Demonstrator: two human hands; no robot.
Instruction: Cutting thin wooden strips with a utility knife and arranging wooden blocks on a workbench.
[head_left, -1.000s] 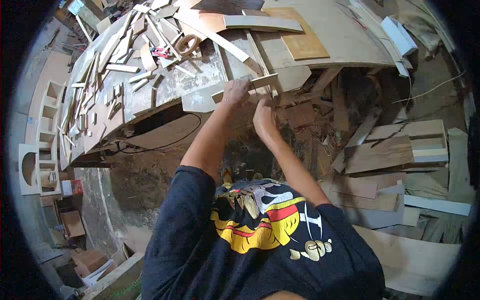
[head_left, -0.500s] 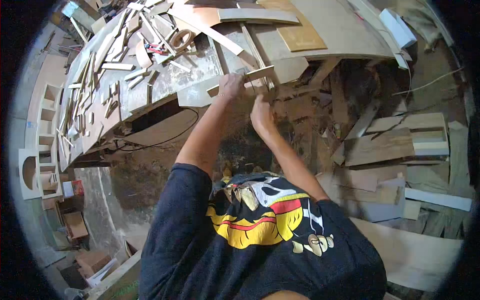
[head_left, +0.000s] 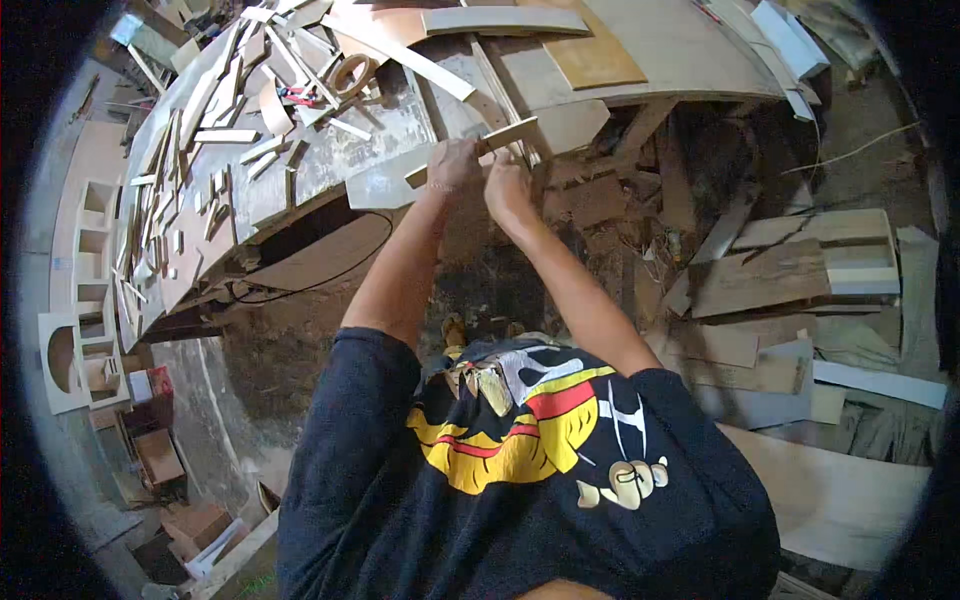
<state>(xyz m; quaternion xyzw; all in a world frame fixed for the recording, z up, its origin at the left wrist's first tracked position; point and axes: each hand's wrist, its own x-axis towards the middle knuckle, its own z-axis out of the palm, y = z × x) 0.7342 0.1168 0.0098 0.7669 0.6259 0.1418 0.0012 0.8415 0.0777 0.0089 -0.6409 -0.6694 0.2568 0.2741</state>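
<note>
At the near edge of the workbench [head_left: 690, 75], my left hand [head_left: 453, 166] is closed on a short, narrow wooden strip [head_left: 514, 132]. The strip lies slantwise, its right end reaching past my fingers. Just right of it and slightly lower, my right hand [head_left: 509, 188] is closed in a fist close against the strip. What the fist holds is too small and hidden to make out. Beneath both hands lies a pale flat board [head_left: 380, 184] that juts over the bench edge. Two long thin rails [head_left: 489, 80] run away from me beyond the strip.
Wood offcuts [head_left: 228, 136], a brown tape roll [head_left: 353, 75] and a red-handled tool [head_left: 298, 97] cover the bench's left side. A black cable [head_left: 385, 240] hangs below its edge. Stacked boards [head_left: 770, 280] lie at right. A compartmented white shelf [head_left: 92, 265] stands at far left.
My right hand has risen and moved left, closer to the strip and my left hand. The left hand still grips the strip. The whole view has shifted slightly.
</note>
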